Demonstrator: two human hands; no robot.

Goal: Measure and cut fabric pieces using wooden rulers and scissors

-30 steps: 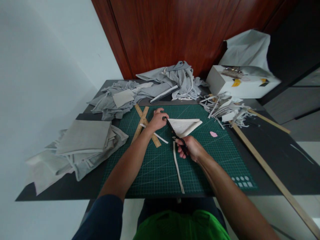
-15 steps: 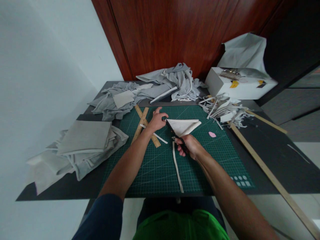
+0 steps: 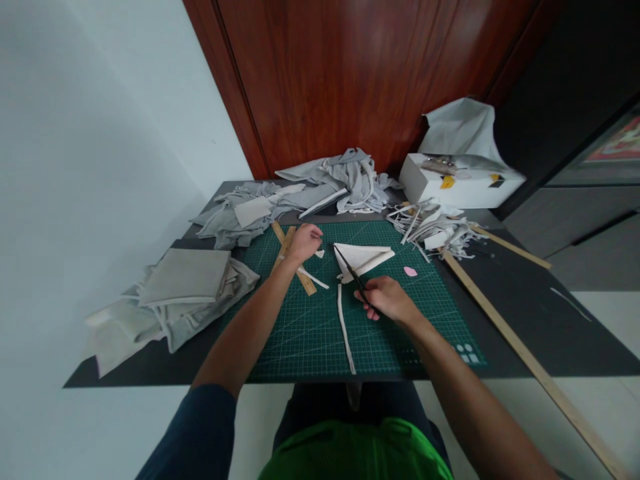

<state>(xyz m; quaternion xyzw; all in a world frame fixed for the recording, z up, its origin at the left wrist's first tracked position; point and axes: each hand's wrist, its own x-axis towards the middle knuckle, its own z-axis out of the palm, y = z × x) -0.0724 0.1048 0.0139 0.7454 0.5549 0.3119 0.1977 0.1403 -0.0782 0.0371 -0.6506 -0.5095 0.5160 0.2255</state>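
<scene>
The right hand point(image 3: 387, 299) grips the scissors point(image 3: 353, 275), blades across the folded cloth point(image 3: 364, 256) on the green mat point(image 3: 310, 333). The left hand point(image 3: 304, 241) pinches a small scrap point(image 3: 319, 253), so the loose cloth could slip and cut crooked.

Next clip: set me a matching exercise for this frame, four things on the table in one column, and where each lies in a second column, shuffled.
Things:
1. scissors
2. pink scrap
3. white box
4. stack of folded grey cloth

Places:
A. far right of the table, by the wooden wall
B. in the right hand, blades on the folded white cloth
C. off the green cutting mat's left edge
D. on the mat, right of the white cloth

Pairs: 1-B, 2-D, 3-A, 4-C
</scene>
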